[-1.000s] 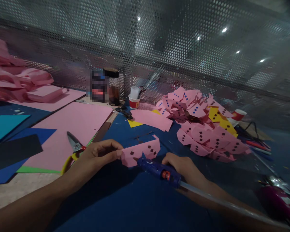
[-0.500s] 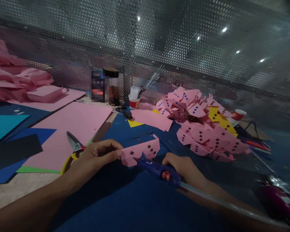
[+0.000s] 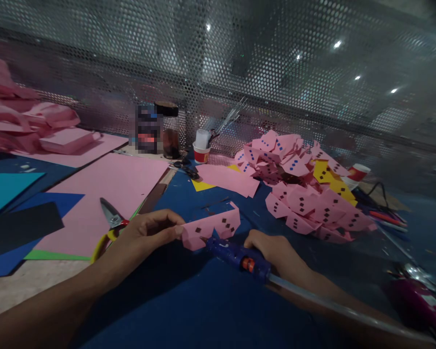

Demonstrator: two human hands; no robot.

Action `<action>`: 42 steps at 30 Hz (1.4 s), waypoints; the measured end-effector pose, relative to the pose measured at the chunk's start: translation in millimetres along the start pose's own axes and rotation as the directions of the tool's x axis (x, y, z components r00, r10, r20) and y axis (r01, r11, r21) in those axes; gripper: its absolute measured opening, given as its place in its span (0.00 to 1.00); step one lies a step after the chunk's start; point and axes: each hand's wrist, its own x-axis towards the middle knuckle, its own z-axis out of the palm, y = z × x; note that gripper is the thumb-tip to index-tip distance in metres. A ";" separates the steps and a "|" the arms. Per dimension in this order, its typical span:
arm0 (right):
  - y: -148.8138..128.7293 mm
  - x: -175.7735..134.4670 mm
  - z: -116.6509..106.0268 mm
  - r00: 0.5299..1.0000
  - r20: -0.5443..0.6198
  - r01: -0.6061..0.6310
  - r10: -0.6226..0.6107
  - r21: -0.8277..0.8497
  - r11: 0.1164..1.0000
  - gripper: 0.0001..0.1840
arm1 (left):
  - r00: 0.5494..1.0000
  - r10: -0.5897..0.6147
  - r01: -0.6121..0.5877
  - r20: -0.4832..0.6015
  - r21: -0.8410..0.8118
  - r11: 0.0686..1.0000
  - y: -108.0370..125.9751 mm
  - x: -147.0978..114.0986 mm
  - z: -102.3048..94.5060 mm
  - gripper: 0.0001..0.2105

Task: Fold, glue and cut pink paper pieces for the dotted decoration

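From the head view, the only one there is, I see the left hand [image 3: 145,237] pinching the near end of a pink card strip [image 3: 208,227] between thumb and fingers, the strip held up in front of the person, over the blue tabletop [image 3: 189,300]. The right hand [image 3: 276,249] is wrapped around a blue glue gun [image 3: 232,254]; its fingers are mostly hidden behind the gun, so I cannot tell how they press the trigger. A long clear glue stick [image 3: 312,293] trails out of the back, across the right forearm.

The nozzle [image 3: 204,239] is at the strip's lower part, beside the notch — touching or just short of it, I cannot say. To my mind, doing this well calls for a steady left pinch, well clear of the hot tip, and a light squeeze for a small bead that stays off the dark diamonds. I would mind the trailing stick too — a snag could tug the tip aside. The yellow-handled scissors [image 3: 112,218] lie close by the left hand, while patterned pink pieces [image 3: 312,208] are heaped beyond the right.
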 end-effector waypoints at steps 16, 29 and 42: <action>4.6 2.9 4.2 1.000 0.006 -0.017 0.018 -0.044 0.999 0.09 | 1.000 -0.007 0.007 -0.011 0.055 0.998 3.9 -1.2 1.4 0.12; 9.4 3.2 8.9 0.999 -0.033 -0.001 -0.003 -0.106 0.994 0.11 | 1.000 -0.002 0.002 -0.005 0.022 1.000 3.6 -0.9 1.8 0.11; 15.3 2.7 11.7 1.000 -0.018 0.007 -0.009 -0.110 0.994 0.11 | 1.000 -0.008 0.009 -0.014 0.051 0.999 5.2 0.3 2.5 0.13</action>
